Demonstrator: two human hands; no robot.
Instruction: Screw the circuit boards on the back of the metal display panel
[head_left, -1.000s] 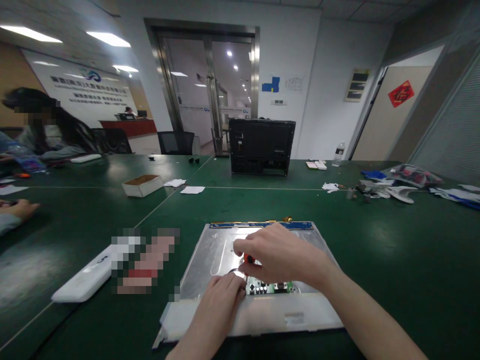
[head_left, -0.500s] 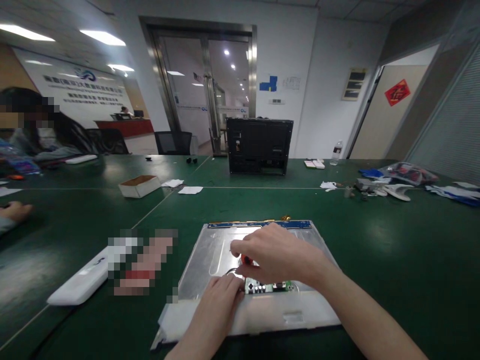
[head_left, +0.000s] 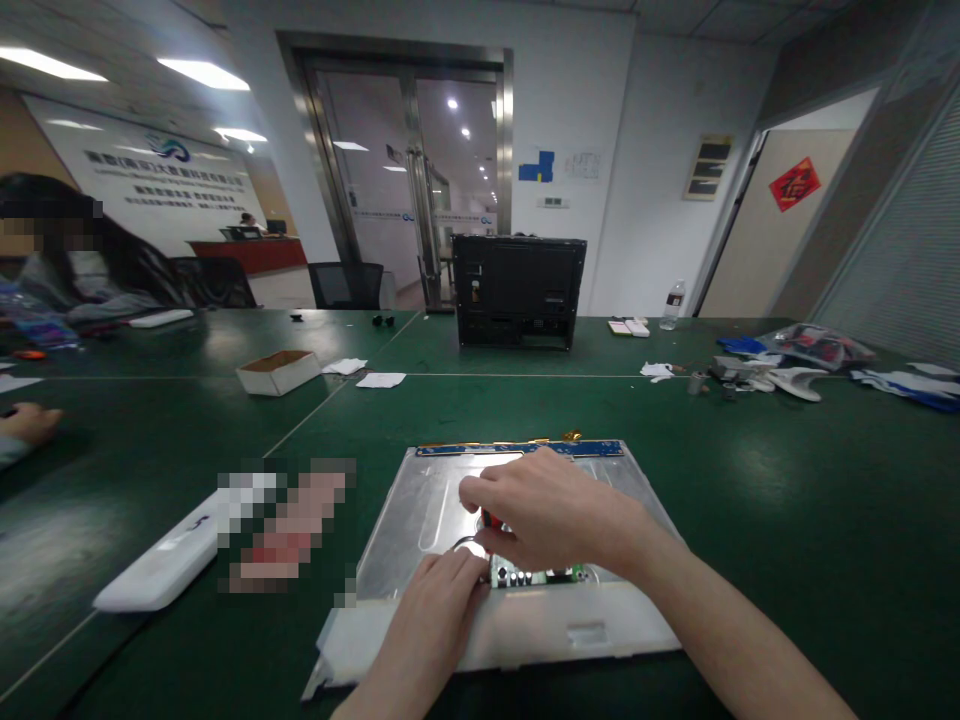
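A silver metal display panel (head_left: 420, 510) lies back-up on the green table in front of me, with a blue strip along its far edge. A small green circuit board (head_left: 536, 576) sits near its front edge. My right hand (head_left: 551, 510) is closed around a red-handled screwdriver (head_left: 489, 519) held upright just above the board. My left hand (head_left: 442, 595) rests on the panel beside the board's left end, fingertips pressing down near the tool's tip.
A white plastic cover (head_left: 161, 565) lies to the left. Farther back are an open cardboard box (head_left: 279, 371), paper scraps (head_left: 381, 380), a black monitor casing (head_left: 517, 291), a bottle (head_left: 673, 305) and a pile of bags and parts (head_left: 795, 365). Another person sits at far left; a hand (head_left: 26, 422) rests on the table.
My right hand has shifted very slightly on the screwdriver; the view has dropped a little. Both hands stay at the circuit board.
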